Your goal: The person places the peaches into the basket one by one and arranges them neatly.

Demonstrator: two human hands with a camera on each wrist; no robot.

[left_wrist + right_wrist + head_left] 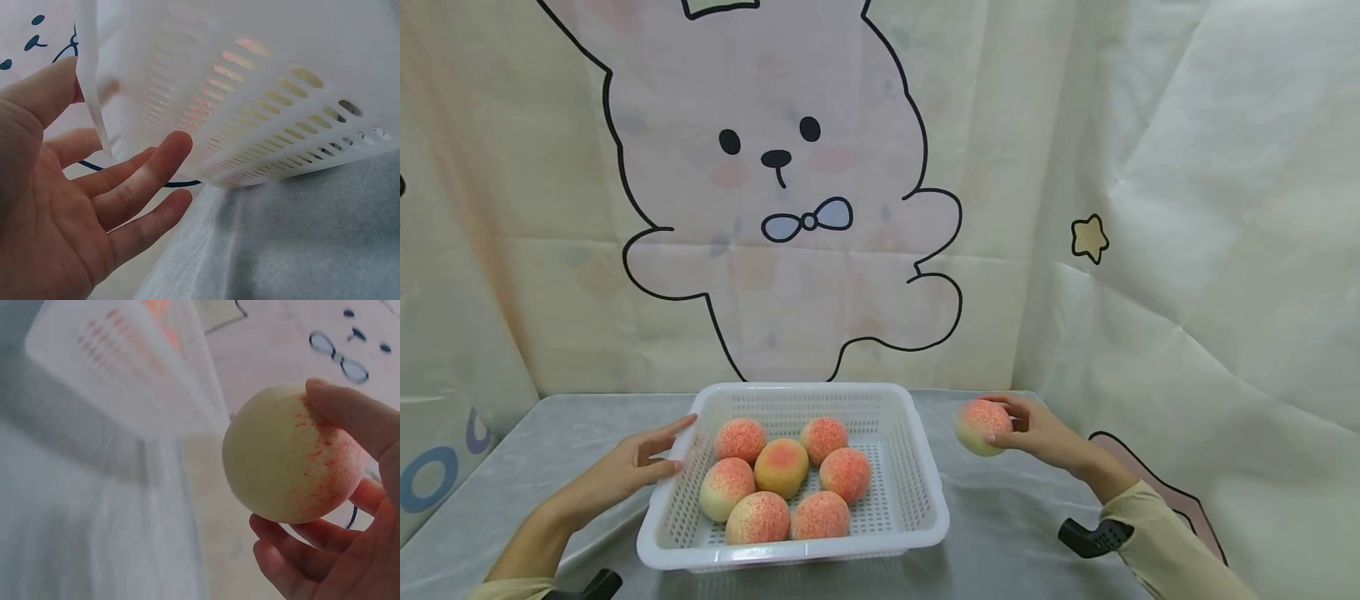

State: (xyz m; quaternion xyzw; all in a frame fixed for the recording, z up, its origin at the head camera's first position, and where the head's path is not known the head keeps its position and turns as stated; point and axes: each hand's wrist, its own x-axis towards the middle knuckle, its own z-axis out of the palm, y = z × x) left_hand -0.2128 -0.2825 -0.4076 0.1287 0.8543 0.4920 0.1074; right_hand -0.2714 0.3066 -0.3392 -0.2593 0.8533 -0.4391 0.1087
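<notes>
A white plastic basket [917, 467] with slotted walls stands on the table and contains several peaches [757, 518], mostly speckled pink and red. One in the middle, a yellow-orange peach [782, 468], has a smoother look. At the basket's left rim, my left hand [617, 471] pinches the edge between thumb and index finger. Its other fingers [172, 153] extend loosely beside the slotted wall in the left wrist view. Off the basket's right side, my right hand [1037, 429] grips a pale yellow and red peach [287, 456] in the air, thumb on one side and fingers on the other.
A grey cloth covers the table [1000, 517]. Behind it hangs a cream curtain [1000, 167] printed with a bear, and more printed curtain [1225, 250] hangs on the right. Dark devices [1093, 537] are strapped to both wrists.
</notes>
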